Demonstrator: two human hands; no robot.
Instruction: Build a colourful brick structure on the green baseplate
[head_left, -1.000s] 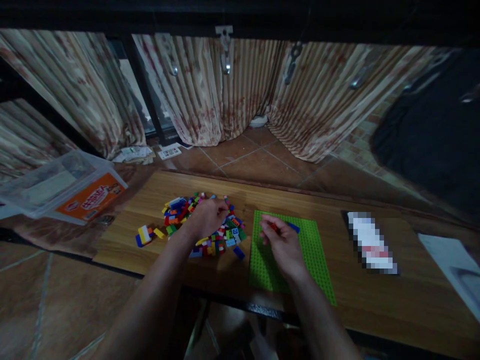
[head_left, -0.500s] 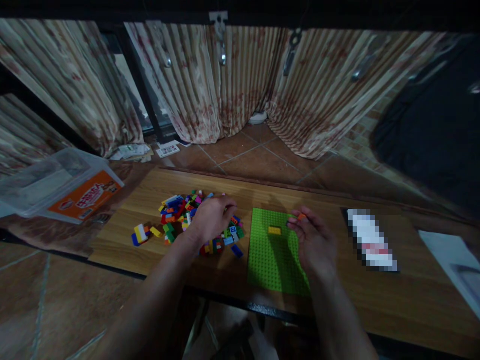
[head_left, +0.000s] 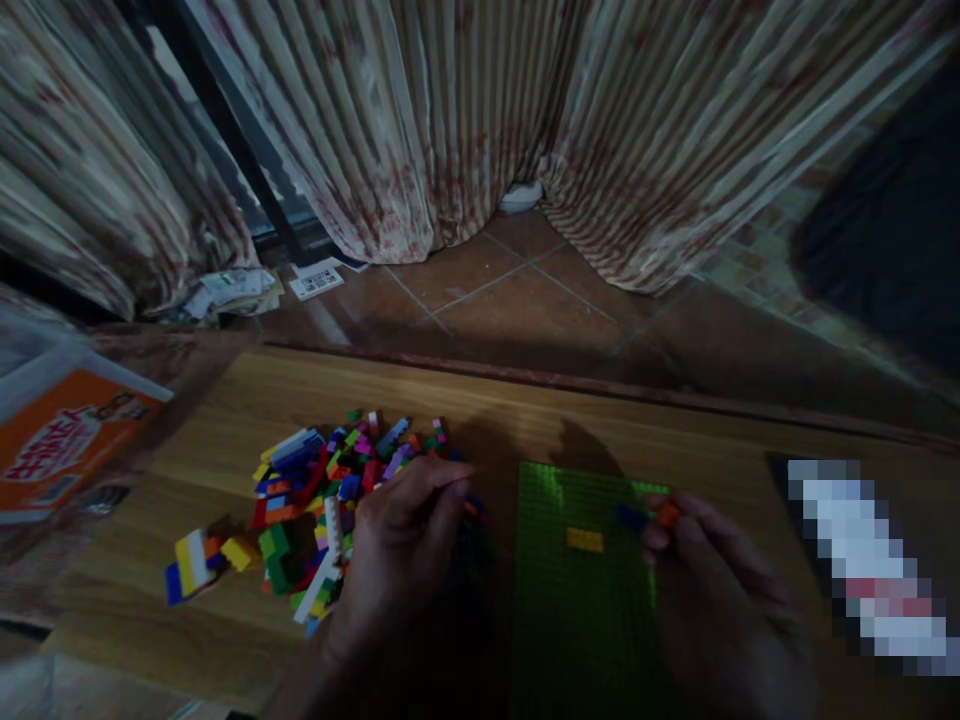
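Observation:
My right hand (head_left: 731, 600) is above the right side of a green studded baseplate (head_left: 547, 620). Its thumb and fingers are closed on a small orange toy brick (head_left: 667, 514). A dark blue brick (head_left: 631, 516) sticks out to the left of those fingertips, seemingly in the same grip. On the baseplate lies one yellow brick (head_left: 584, 540). My left hand (head_left: 405, 545) hovers over the right part of a heap of mixed toy bricks (head_left: 349, 487), thumb and forefinger pinched together. Whatever may be between those fingertips is hidden.
Left of the heap, a blue, white and yellow brick cluster (head_left: 191, 565) lies on the wooden table (head_left: 150, 480). A clear plastic box with an orange label (head_left: 79, 440) stands at the far left. Right of the baseplate is a pixelated item (head_left: 862, 560). Curtains (head_left: 360, 130) hang behind.
The view has come closer and dropped, so the table looks larger. My left hand's fingers have drawn into a pinch over the heap. The blue brick at my right fingertips now shows more clearly.

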